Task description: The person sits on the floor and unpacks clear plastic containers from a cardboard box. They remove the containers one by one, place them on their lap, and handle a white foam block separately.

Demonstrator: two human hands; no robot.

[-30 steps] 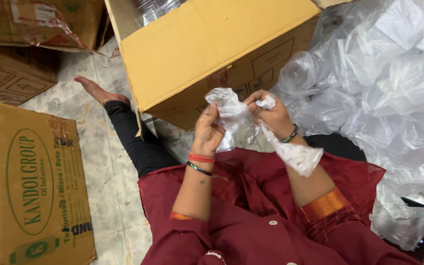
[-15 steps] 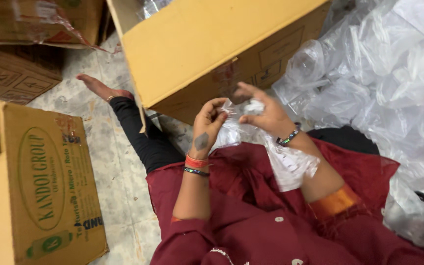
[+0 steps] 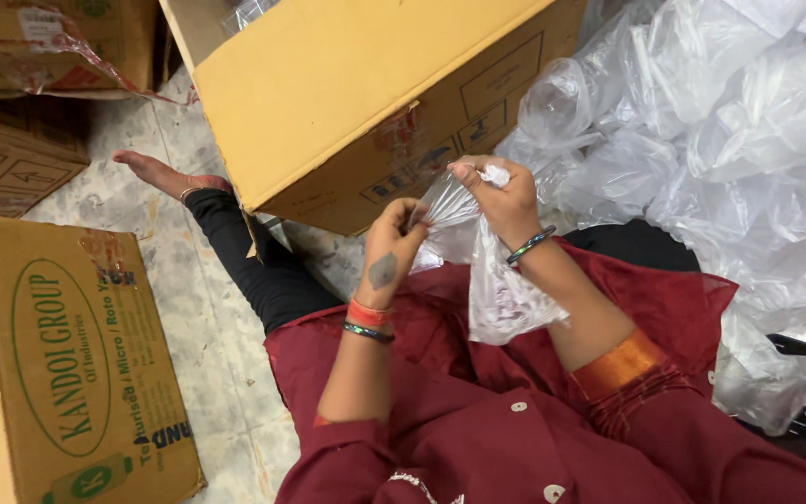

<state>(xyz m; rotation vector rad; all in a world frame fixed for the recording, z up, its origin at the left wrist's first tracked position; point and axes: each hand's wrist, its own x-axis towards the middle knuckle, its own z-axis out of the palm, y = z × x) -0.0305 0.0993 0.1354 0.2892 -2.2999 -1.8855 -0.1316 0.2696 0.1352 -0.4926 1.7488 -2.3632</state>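
One head-worn camera is looking steeply down from close above the seated person's lap (image 3: 515, 439). It is facing out over the tiled floor (image 3: 207, 355), taking in cardboard boxes (image 3: 347, 93) far and left, and heaped clear plastic (image 3: 757, 140) right.

Clear plastic bag (image 3: 501, 289), thin and crinkled, hanging upright over the lap. Top edge bunched and stretched between both hands. Pale, whitish contents showing through the lower part.

Maroon tunic w/ orange cuff, black leggings, bangles both wrists, wrist tattoo.
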